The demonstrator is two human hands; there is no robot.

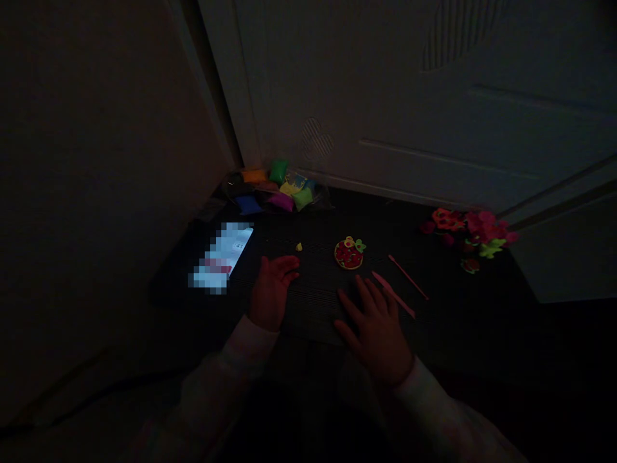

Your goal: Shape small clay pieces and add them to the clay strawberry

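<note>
On the dark tabletop lies my right hand (378,334), palm down with fingers spread and nothing held. Just beyond its fingertips sits a round red clay piece (348,255) with a yellow rim, green specks and small flowers on top. A pink clay knife (394,294) lies right beside my right fingers, and a thinner pink stick tool (407,276) is further right. My left hand (270,294) rests on its edge, fingers stretched to the right and slightly bent, with nothing visible in them. A small yellow lump of clay (299,247) lies just past its fingertips.
A lit phone (222,258), its screen blurred, lies left of my left hand. Behind is a clear bag of colourful clay packets (279,190). At the right stands a cluster of pink, orange and green pieces (482,231). A pale panel (385,96) borders the table's back; the room is dim.
</note>
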